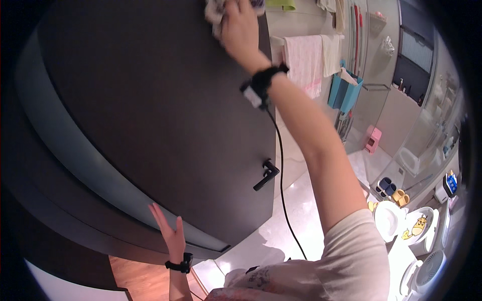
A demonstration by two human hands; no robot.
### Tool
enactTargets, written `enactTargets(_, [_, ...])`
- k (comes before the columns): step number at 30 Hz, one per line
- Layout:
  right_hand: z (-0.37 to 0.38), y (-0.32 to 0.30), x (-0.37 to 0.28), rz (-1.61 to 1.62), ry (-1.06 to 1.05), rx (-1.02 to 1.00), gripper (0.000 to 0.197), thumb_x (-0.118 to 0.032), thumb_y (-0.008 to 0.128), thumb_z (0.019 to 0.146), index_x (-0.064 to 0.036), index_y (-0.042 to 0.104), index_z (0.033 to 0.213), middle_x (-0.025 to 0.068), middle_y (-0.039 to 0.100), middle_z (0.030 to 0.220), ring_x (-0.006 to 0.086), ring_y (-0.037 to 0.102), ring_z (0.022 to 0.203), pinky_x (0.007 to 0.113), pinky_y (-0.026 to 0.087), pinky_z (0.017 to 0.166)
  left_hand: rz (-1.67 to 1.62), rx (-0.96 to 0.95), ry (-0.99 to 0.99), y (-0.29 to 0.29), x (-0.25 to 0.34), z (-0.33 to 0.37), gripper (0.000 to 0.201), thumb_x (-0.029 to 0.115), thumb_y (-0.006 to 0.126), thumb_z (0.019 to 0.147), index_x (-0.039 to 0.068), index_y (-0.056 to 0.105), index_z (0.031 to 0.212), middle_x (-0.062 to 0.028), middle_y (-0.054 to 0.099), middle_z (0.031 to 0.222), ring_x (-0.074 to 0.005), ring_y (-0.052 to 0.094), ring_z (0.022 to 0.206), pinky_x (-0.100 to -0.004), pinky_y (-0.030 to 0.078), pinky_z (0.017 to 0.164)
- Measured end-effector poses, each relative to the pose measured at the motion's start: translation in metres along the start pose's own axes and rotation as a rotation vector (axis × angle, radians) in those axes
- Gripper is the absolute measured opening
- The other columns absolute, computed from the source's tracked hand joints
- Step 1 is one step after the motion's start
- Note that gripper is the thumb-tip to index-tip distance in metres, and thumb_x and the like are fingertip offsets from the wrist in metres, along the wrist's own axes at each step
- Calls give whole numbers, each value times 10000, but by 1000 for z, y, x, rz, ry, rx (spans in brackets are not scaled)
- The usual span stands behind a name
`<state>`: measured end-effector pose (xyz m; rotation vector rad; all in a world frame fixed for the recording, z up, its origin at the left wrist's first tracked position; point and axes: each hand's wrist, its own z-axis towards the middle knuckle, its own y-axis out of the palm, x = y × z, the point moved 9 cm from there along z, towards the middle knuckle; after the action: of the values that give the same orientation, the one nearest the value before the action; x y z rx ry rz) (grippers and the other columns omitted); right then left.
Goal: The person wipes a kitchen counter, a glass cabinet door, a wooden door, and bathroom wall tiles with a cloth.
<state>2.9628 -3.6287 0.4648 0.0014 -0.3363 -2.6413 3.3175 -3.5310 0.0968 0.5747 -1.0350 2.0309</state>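
My right hand (242, 32) is raised high with its fingers closed on a crumpled whitish cloth (215, 11). The cloth lies against the upper part of a dark door (165, 95), near its right edge. Part of the cloth runs out of the picture at the top. Lower down at the left, my left hand (173, 238) has its fingers spread and holds nothing. It is nearest to the pale strip (125, 185) along the door's hinge side; I cannot tell whether it touches it. A black lever handle (267, 174) sticks out on the door's right side.
A black cable (281, 165) hangs from my right wristband (258, 88). Beyond the door, towels (304, 60) hang on a rail beside a blue bin (345, 93). A pink stool (372, 139), slippers (394, 190) and a white toilet (419, 226) stand to the right.
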Motion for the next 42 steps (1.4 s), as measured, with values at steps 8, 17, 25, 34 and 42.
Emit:
enactTargets(8, [-342,-72,-8,100,-235,-864,219,-167,543,784,-116,596,991,138,464,1332,361,383,1297,491,354,1005,-22,127,-79,27,4,8,862,47,556,888,110,-54,1493,-168,-26,1555,-296,28,1436,-424,82,1149])
enactTargets(17, [-172,-42,28,180,-265,-601,331,-149,587,739,-157,614,1069,100,518,1259,327,445,1229,452,361,987,357,263,-57,51,-1,3,913,177,611,861,22,-48,1474,-255,-136,1515,-406,-24,1416,-457,81,1142])
enactTargets(25, [-1,-20,73,215,-390,-237,345,-47,511,849,-28,521,1193,189,478,1257,362,484,1103,409,388,943,467,550,-88,70,-5,12,889,233,550,884,-45,-78,1448,-276,-154,1504,-393,-97,1415,-450,-3,1141])
enactTargets(34, [-108,35,169,1195,882,-467,332,-116,565,873,-4,519,1182,94,602,1101,202,563,996,307,433,872,280,544,-268,114,25,8,840,43,542,865,-12,-41,1466,-207,-121,1537,-319,-55,1434,-391,16,1149])
enactTargets(42, [-214,46,150,1440,929,-641,385,-53,614,788,30,504,1147,88,613,1037,150,577,932,289,463,834,241,479,-364,188,134,1,676,58,528,860,13,215,1458,-185,155,1536,-310,155,1424,-396,143,1141])
